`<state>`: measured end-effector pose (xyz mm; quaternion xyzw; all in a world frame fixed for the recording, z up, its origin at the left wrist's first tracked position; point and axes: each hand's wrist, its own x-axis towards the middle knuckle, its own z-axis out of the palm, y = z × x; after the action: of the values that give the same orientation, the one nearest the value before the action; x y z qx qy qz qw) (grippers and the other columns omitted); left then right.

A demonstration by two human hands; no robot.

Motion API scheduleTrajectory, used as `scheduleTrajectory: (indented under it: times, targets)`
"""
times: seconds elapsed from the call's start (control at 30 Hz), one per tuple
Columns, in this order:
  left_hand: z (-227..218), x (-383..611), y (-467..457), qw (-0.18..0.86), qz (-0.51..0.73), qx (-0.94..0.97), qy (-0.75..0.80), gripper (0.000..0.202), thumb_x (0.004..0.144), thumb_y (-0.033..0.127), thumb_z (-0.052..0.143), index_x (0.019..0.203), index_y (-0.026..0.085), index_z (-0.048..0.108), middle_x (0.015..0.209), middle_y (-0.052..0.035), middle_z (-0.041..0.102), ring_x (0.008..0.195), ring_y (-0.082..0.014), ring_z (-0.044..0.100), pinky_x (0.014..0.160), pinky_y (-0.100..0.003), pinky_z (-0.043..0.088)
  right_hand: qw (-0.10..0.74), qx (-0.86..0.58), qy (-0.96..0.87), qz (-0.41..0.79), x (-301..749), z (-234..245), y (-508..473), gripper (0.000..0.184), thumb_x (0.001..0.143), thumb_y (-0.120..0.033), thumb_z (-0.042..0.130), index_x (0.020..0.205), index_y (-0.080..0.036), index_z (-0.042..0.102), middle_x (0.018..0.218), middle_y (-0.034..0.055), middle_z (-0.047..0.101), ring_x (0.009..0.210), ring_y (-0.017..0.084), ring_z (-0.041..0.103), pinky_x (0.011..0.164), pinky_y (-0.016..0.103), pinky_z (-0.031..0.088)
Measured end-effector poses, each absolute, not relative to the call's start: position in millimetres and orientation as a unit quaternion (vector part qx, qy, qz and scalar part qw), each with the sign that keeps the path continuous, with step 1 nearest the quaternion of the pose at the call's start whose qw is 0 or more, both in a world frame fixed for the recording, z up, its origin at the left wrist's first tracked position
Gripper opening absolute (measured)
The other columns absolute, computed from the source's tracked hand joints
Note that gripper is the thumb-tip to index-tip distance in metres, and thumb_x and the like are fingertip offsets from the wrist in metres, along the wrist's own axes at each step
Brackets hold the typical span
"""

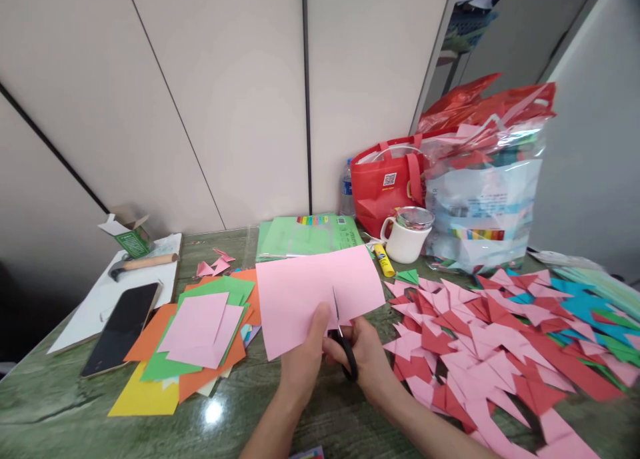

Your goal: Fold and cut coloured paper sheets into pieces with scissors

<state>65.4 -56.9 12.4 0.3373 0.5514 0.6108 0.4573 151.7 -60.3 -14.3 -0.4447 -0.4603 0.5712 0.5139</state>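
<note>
A sheet of pink paper (pixel 300 282) is held up over the table, tilted a little. My left hand (pixel 306 349) grips its lower edge, thumb on the near face and the other fingers hidden behind. In my right hand (pixel 369 356) is a pair of scissors (pixel 344 349) with black handles, its fingers curled through the loops. The blades point upward and lie across the paper's lower middle, where a cut seems to run in from the bottom edge. Left of the sheet lies a stack of coloured paper squares, two pink squares (pixel 197 326) on top.
Pink and red folded paper pieces (pixel 480 352) cover the table's right side. Behind stand a white mug (pixel 404 240), a yellow glue stick (pixel 384 260), a red bag (pixel 383 189), a filled plastic bag (pixel 487 199) and green paper packs (pixel 310 236). Leftward lie a phone (pixel 123 329) and a hammer (pixel 145 264).
</note>
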Motion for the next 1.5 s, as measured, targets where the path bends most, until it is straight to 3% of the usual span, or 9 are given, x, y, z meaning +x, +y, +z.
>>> scheduleTrajectory:
  times: [0.13,0.33,0.47,0.67,0.83,1.0,1.3,1.5]
  targets:
    - [6.8,65.5,-56.7,0.457,0.603,0.356,0.548,0.037,0.062,0.039,0.065,0.092,0.017,0.062,0.093,-0.0068,0.065,0.093,-0.0211,0.057,0.088,-0.033,0.04,0.524,-0.441,-0.458,0.567,152.2,-17.3,-59.6,0.039,0.057,-0.034,0.072,0.075,-0.018,0.041,0.047,-0.0072,0.049,0.043,0.011,0.045,0.041,0.021,0.033]
    - [-0.1,66.9,-55.0,0.477,0.614,0.335,0.532,0.037,0.061,0.038,0.066,0.092,0.017,0.062,0.089,-0.0058,0.066,0.087,-0.0203,0.059,0.084,-0.033,0.043,0.529,-0.422,-0.456,0.579,152.1,-11.6,-59.5,0.043,0.056,-0.039,0.072,0.079,-0.017,0.043,0.05,-0.0039,0.055,0.043,0.013,0.049,0.042,0.022,0.036]
    - [0.6,69.1,-54.1,0.506,0.636,0.3,0.499,0.041,0.06,0.034,0.068,0.097,0.017,0.06,0.097,-0.0067,0.064,0.088,-0.0196,0.059,0.083,-0.032,0.044,0.532,-0.42,-0.459,0.575,152.3,-8.2,-59.3,0.045,0.055,-0.039,0.072,0.083,-0.016,0.045,0.057,-0.0006,0.06,0.048,0.014,0.053,0.044,0.023,0.039]
    - [5.8,71.1,-55.5,0.551,0.636,0.267,0.47,0.03,0.06,0.031,0.069,0.085,0.015,0.062,0.078,-0.0058,0.066,0.089,-0.0214,0.059,0.082,-0.034,0.046,0.522,-0.445,-0.458,0.565,152.4,-8.7,-58.7,0.04,0.054,-0.036,0.073,0.075,-0.016,0.045,0.049,-0.0053,0.052,0.043,0.01,0.045,0.041,0.021,0.035]
    - [7.4,71.8,-55.0,0.555,0.642,0.24,0.471,0.041,0.058,0.03,0.071,0.095,0.016,0.06,0.09,-0.0059,0.066,0.09,-0.0203,0.06,0.083,-0.033,0.045,0.523,-0.442,-0.459,0.566,152.4,-10.4,-58.5,0.04,0.055,-0.035,0.072,0.079,-0.015,0.046,0.052,-0.004,0.055,0.046,0.012,0.05,0.043,0.021,0.037]
    - [6.4,73.0,-55.3,0.558,0.64,0.244,0.469,0.055,0.055,0.031,0.073,0.106,0.02,0.056,0.105,-0.0048,0.063,0.102,-0.0223,0.054,0.093,-0.035,0.038,0.535,-0.424,-0.454,0.573,153.0,-10.1,-59.0,0.041,0.054,-0.035,0.073,0.079,-0.016,0.047,0.062,0.0007,0.063,0.054,0.017,0.058,0.05,0.025,0.044]
    - [3.9,71.4,-55.9,0.567,0.632,0.246,0.467,0.055,0.057,0.032,0.071,0.108,0.018,0.055,0.106,-0.0061,0.062,0.104,-0.0222,0.053,0.095,-0.034,0.037,0.532,-0.433,-0.449,0.572,153.6,-4.9,-60.0,0.038,0.053,-0.03,0.073,0.074,-0.017,0.043,0.061,-0.0001,0.061,0.054,0.016,0.056,0.048,0.023,0.043]
    - [5.3,72.3,-56.7,0.569,0.634,0.241,0.465,0.051,0.059,0.03,0.071,0.106,0.018,0.055,0.109,-0.0071,0.06,0.099,-0.0212,0.056,0.092,-0.035,0.04,0.525,-0.465,-0.457,0.547,153.1,-10.9,-59.6,0.039,0.053,-0.035,0.073,0.07,-0.018,0.043,0.053,-0.0031,0.054,0.048,0.014,0.05,0.045,0.023,0.04]
